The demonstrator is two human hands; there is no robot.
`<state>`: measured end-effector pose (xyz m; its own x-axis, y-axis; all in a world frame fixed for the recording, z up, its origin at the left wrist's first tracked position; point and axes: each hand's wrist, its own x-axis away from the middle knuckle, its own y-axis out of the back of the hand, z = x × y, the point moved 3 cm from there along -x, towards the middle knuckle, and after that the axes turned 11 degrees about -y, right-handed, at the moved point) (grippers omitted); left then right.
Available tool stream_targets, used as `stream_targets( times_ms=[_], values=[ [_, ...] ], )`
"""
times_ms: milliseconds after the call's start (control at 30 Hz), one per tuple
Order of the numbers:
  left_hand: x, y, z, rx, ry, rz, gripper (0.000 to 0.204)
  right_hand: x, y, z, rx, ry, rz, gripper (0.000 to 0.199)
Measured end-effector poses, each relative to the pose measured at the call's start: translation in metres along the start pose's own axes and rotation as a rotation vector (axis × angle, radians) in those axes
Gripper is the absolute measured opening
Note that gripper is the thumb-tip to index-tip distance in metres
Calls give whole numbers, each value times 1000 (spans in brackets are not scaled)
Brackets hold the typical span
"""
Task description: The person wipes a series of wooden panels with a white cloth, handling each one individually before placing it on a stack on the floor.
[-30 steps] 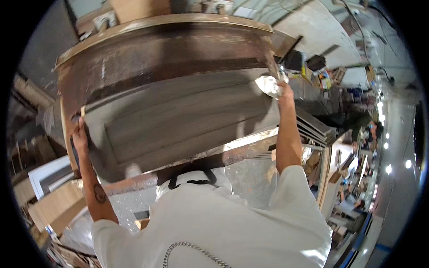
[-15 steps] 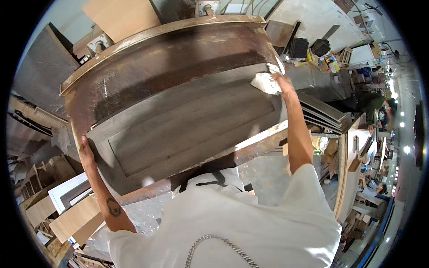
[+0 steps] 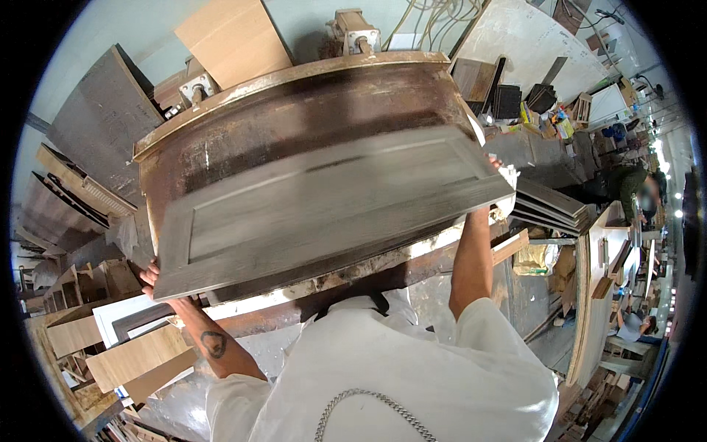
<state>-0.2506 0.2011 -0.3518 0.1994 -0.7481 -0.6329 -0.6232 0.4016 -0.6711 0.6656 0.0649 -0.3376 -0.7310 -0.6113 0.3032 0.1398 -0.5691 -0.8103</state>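
Holding gray panel (image 3: pixel 331 206) in 2 hands (image 3: pixel 150 278).

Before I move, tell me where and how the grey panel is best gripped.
Probably best: hold the grey panel by its two short ends, coming in from left and right at once. It is long and flat, with a recessed middle that offers little to grasp. The left hand and right hand are at those ends.

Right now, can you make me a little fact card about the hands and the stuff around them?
Left hand: holding the gray panel at its left end
Right hand: at the panel's right end, partly hidden
White cloth: by the right hand
Under the panel: brown table
Right of the table: stacked panels
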Motion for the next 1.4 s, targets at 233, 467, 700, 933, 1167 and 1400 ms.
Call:
stream_targets(
  times_ms=[233, 467, 700, 933, 1167, 1400],
  values=[
    [24, -57, 19, 110, 74, -413, 27, -6, 44, 5, -32, 66, -101, 40],
    [82, -18, -94, -1186, 303, -848, 60, 19, 129, 159, 39, 240, -249, 38],
    [132, -95, -42, -1348, 358, -714, 71, 22, 108, 75, 795, -22, -276, 41],
    [121, -118, 10, -1468, 413, -578, 81, 33, 58, 41, 1774, 468, -331, 67],
    [96, -143, 6, -1821, 451, -479, 51, 109, -46, -42, 2139, 639, -90, 59],
    [78, -112, 26, -2079, 915, -589, 59, 345, -193, -356, 1552, 51, 1255, 53]
  ],
)
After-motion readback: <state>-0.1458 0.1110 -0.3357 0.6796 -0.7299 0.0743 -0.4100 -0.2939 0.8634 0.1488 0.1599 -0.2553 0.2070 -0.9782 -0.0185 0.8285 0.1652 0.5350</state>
